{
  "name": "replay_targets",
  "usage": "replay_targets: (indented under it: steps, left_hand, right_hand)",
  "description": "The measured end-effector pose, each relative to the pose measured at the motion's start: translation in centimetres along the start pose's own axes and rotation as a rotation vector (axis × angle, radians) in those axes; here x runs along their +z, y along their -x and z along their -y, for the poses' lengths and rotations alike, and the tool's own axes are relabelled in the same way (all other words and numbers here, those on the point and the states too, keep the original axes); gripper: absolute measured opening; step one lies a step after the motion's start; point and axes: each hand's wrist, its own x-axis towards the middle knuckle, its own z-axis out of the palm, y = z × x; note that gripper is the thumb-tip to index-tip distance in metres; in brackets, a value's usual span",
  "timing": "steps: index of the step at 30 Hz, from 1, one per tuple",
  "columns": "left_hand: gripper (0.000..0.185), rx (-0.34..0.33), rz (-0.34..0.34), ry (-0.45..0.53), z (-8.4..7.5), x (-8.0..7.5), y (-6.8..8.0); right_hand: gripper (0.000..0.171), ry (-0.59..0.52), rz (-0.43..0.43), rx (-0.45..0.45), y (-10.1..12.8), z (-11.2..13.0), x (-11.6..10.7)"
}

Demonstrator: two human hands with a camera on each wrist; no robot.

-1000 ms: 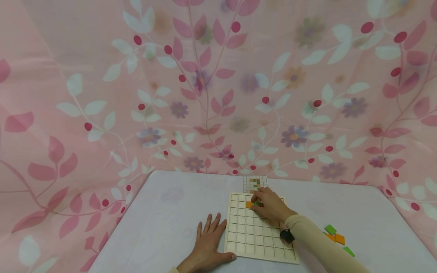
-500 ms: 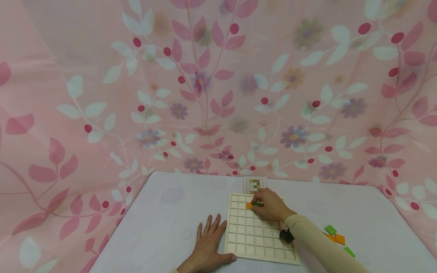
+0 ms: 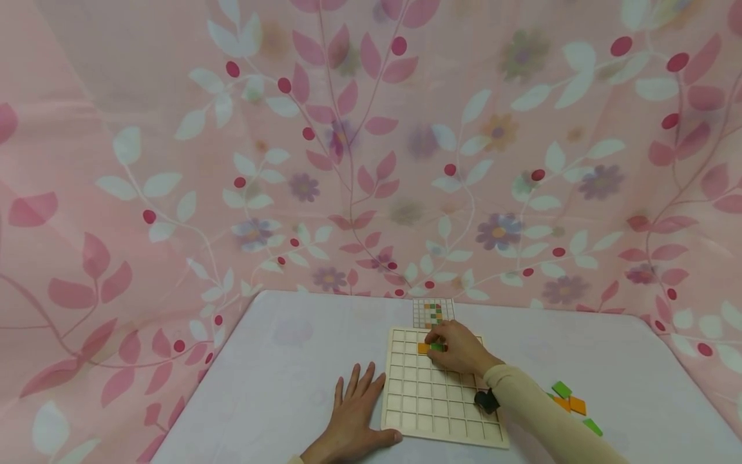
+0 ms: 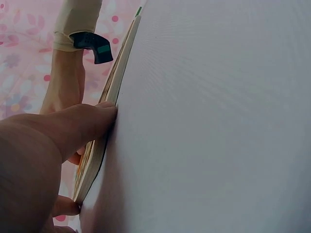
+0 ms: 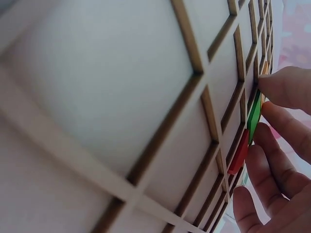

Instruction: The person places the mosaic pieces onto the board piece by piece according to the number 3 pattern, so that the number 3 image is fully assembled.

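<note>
- a wooden grid board (image 3: 431, 403) is laid flat on the white bench (image 3: 278, 374), near its front edge.
- the right hand (image 3: 460, 348) is held over the far part of the board, and a green tile (image 3: 437, 347) is pinched between its curled fingers (image 5: 286, 87) at a cell in the second row from the back.
- in the right wrist view the green tile (image 5: 253, 116) is seen tilted on edge against the cell's rim, not lying flat, with a red tile (image 5: 238, 156) just beside it.
- an orange tile (image 3: 423, 348) is seated in the cell just left of the green one.
- the left hand (image 3: 353, 415) is rested palm down on the bench with straight, spread fingers; its thumb (image 4: 82, 124) is pressed against the board's left edge, and nothing is held.
- a small pattern card (image 3: 433, 312) is laid just behind the board.
- loose green and orange tiles (image 3: 570, 403) are scattered on the bench to the right of the board, partly hidden by the cream sleeve (image 3: 539, 412).
- a pink flowered cloth (image 3: 348, 148) is hung behind the bench.
</note>
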Motion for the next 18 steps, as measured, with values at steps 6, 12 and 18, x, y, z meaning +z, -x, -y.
replay_targets:
  steps: [6,12,18]
  left_hand:
    - [0.107,0.002,-0.002,-0.004,0.12,0.12,-0.1]
    - [0.107,0.012,-0.008,0.001,0.22,0.22,-0.03]
    - [0.107,0.012,-0.004,0.003,0.26,0.17,-0.01]
  right_hand:
    - [0.013,-0.017,-0.008,0.012,-0.07,-0.31,0.2]
    - [0.012,-0.037,0.002,0.027,-0.06,-0.3,0.21]
    - [0.012,-0.036,0.004,0.024,-0.05,-0.2,0.26]
